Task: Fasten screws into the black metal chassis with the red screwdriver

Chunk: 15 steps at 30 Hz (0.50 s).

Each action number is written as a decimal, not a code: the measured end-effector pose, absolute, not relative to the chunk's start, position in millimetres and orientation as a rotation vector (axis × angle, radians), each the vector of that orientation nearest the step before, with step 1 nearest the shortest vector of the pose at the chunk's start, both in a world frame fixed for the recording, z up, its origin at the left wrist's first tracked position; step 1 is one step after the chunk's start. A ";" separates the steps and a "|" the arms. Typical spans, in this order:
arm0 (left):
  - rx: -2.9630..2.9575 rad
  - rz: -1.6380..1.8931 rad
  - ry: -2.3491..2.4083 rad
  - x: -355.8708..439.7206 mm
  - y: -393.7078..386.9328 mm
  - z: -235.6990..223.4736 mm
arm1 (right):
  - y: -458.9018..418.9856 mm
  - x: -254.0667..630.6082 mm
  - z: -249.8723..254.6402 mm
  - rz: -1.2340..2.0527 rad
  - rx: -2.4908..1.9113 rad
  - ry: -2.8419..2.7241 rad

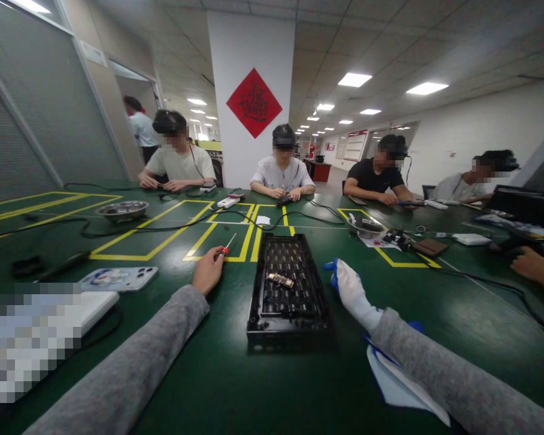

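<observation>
My left hand point(208, 270) is bare and closed around a screwdriver point(225, 249) with a red handle, its thin shaft pointing up and away from me. Between my hands lies an open black plastic housing point(259, 284), with rows of raised shapes inside. A small circuit board point(281, 280) rests loosely across its middle. Just right of the housing, apart from it, is my right hand point(350, 290) in a white and blue glove. Its fingers are curled together; whether anything is in them is hidden. A white and blue cloth-like piece point(401, 380) lies under my right forearm.
A phone point(118, 279) and a white box-like object point(93, 311) lie at left. Metal bowls point(123, 210) point(366, 227) stand farther back. Black cables point(185, 226) cross the green table point(226, 374). Several people sit opposite; another person's hand point(537, 269) is at right.
</observation>
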<state>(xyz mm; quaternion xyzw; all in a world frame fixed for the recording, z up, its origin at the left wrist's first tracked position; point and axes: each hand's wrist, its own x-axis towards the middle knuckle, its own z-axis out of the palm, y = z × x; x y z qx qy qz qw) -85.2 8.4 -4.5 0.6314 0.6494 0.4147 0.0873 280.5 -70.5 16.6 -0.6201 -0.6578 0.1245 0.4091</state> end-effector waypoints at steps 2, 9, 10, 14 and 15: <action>1.867 1.259 1.935 -81.4 4.1 -2.1 | -70.1 283.7 14.2 0.324 -1.527 -1.617; 1.807 1.303 1.823 -60.7 -9.2 3.8 | -53.4 279.4 27.0 0.383 -1.433 -1.682; 1.787 1.300 1.824 -57.5 -9.1 3.5 | -52.1 274.1 32.5 0.382 -1.420 -1.709; 1.776 1.303 1.841 -42.3 -4.8 -0.2 | -50.9 242.6 51.9 0.279 -1.330 -2.003; 1.778 1.306 1.843 -37.6 -3.7 -1.3 | -50.4 234.0 53.9 0.216 -1.325 -2.107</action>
